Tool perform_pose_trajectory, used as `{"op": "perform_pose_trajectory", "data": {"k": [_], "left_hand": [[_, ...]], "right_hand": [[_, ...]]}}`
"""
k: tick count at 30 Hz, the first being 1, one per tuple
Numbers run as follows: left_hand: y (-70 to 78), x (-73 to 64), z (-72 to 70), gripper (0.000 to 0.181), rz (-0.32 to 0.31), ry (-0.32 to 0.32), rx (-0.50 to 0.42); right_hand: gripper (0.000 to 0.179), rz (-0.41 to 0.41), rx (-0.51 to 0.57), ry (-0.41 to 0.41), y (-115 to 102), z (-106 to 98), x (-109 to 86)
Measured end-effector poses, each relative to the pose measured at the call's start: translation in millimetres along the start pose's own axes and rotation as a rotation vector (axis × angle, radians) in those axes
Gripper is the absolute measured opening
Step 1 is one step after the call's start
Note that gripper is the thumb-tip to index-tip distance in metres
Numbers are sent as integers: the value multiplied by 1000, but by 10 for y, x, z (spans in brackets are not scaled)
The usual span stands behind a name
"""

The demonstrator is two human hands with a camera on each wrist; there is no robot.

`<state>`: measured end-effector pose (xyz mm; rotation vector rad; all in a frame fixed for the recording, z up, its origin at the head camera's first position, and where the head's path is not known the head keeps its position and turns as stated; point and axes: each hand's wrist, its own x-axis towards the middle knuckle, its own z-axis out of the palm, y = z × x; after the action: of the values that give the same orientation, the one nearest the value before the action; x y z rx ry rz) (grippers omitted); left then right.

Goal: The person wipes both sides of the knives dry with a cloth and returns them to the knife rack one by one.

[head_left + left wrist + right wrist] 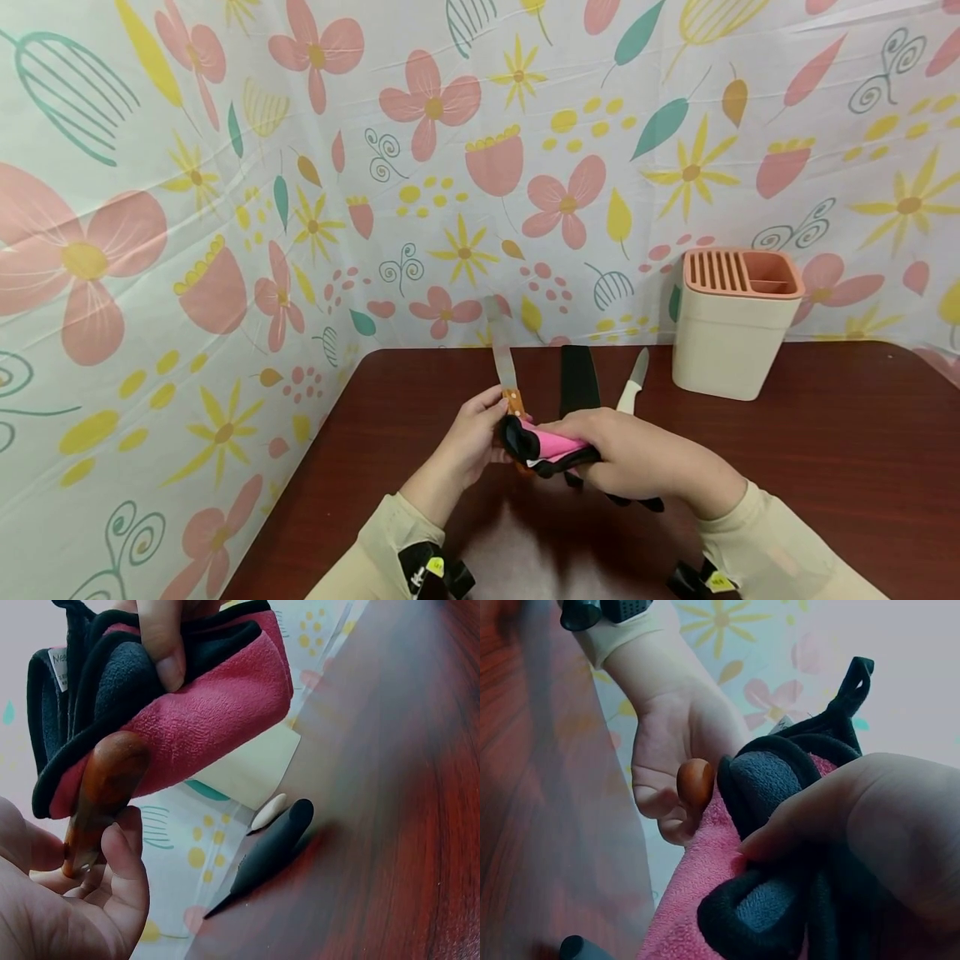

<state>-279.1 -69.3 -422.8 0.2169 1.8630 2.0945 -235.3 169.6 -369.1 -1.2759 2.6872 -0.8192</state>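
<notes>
My left hand (468, 437) grips a long-bladed knife (502, 354) by its riveted wooden handle (112, 776), the blade pointing away toward the patterned backdrop. In my right hand (637, 450) is a folded pink and dark grey cloth (210, 712) with black edging and a small loop. The thumb presses into the folds. The cloth lies against the butt of the wooden handle and covers part of it in the head view. Beyond the right hand, a black-bladed knife (579, 379) and a white-handled knife (637, 379) lie on the table, partly hidden by that hand.
A cream knife holder (723, 346) with a pink slotted top stands at the back right of the dark red-brown table (847, 425). Floral fabric (555, 283) hangs behind and along the left side of the table.
</notes>
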Motion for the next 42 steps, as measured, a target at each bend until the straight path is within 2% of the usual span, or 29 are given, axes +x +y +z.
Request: {"op": "perform_pose_trajectory", "data": {"k": [9, 12, 15, 19, 24, 29, 36, 42], "left_hand": [[-21, 5, -8, 38, -20, 0, -1], [-8, 5, -3, 42, -21, 2, -1], [11, 4, 1, 50, -23, 17, 3], [27, 8, 17, 47, -14, 11, 13], [9, -5, 41, 36, 1, -2, 29], [-14, -31, 75, 38, 8, -19, 46], [-40, -57, 143, 26, -4, -31, 72], [-51, -57, 167, 20, -10, -21, 65]], "right_hand": [[57, -51, 54, -26, -9, -34, -10], [63, -64, 69, -3, 9, -61, -24], [71, -90, 88, 54, 39, -87, -28], [72, -109, 80, 181, 93, -96, -13], [66, -6, 38, 318, 165, -72, 4], [57, 58, 16, 380, 211, -24, 41], [58, 28, -32, 348, 235, 107, 90], [56, 58, -46, 320, 225, 139, 91]]}}
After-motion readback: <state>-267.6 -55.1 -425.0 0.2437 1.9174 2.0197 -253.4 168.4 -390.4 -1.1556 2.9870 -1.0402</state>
